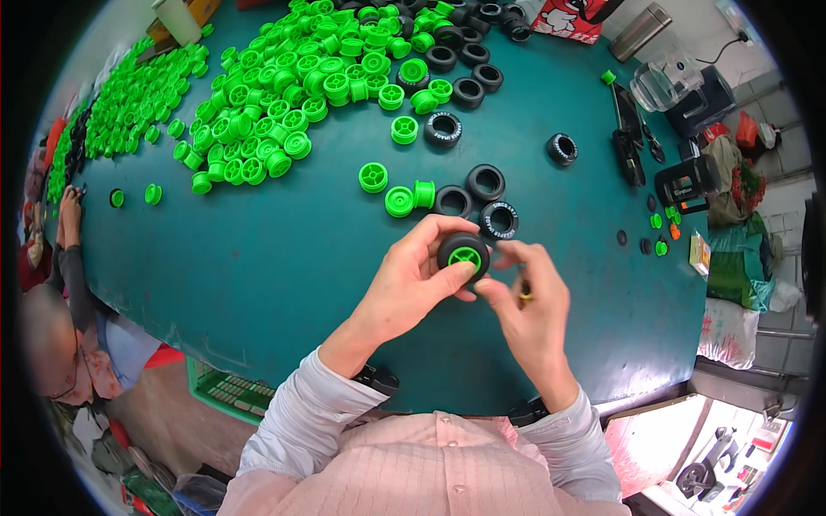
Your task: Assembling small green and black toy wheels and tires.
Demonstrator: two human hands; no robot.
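My left hand [403, 277] is closed round a small toy wheel, a black tyre [446, 250] with a bright green rim [465, 256] in its middle. The left thumb lies on the rim, and the fingers wrap the tyre's far side. Close by on the right is my right hand [532, 297], fingers bent and partly smeared by motion. Its thumb tip is at the tyre's lower right edge. A small yellowish thing shows among its fingers; I cannot make out what it is. Just beyond the hands lie loose black tyres [487, 182] and green rims [372, 178].
A large heap of green rims [284, 95] covers the far left of the green table [284, 275], with black tyres [440, 58] beside it. A steel flask [641, 33], a clear jug [658, 86] and a black tool [628, 155] stand at the right. A co-worker's hand [70, 215] is at the left edge.
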